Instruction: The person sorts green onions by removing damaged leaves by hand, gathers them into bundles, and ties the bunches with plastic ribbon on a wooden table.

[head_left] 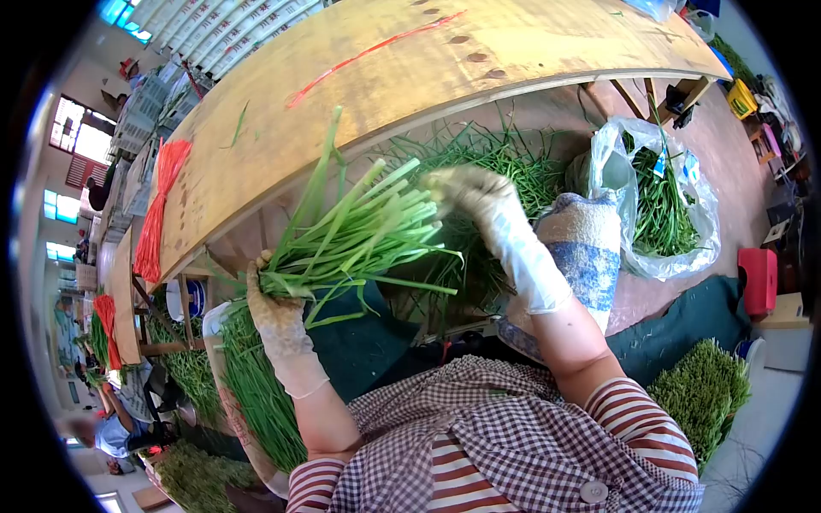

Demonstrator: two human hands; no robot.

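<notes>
A checked apron [513,436] is showing nearest, with striped sleeves [641,419] on both sides. Just beyond it on the left, long thin green leaves [261,385] are filling a pale-rimmed container. The left hand [275,306], in a stained glove, is closing around the leafy end of a bunch of green stems [363,235], holding it in the air in front of the near edge of the tabletop. The bunch is fanning out loosely, smooth and glossy, its pale cut ends pointing right. The right hand [475,192], also gloved, is hovering by those ends with curled fingers; blur is hiding whether it is pinching any. A blue-and-white fabric [581,244] is lying beside its wrist. Farther right, a translucent plastic bag [629,248] is holding more greens. Beyond, the worn wooden tabletop [402,85] is carrying a thin red strip [368,61] and, at left, a red bundle of ties [162,209]. At the far left, white boxes [239,34] are showing printed characters, too small to read surely.
</notes>
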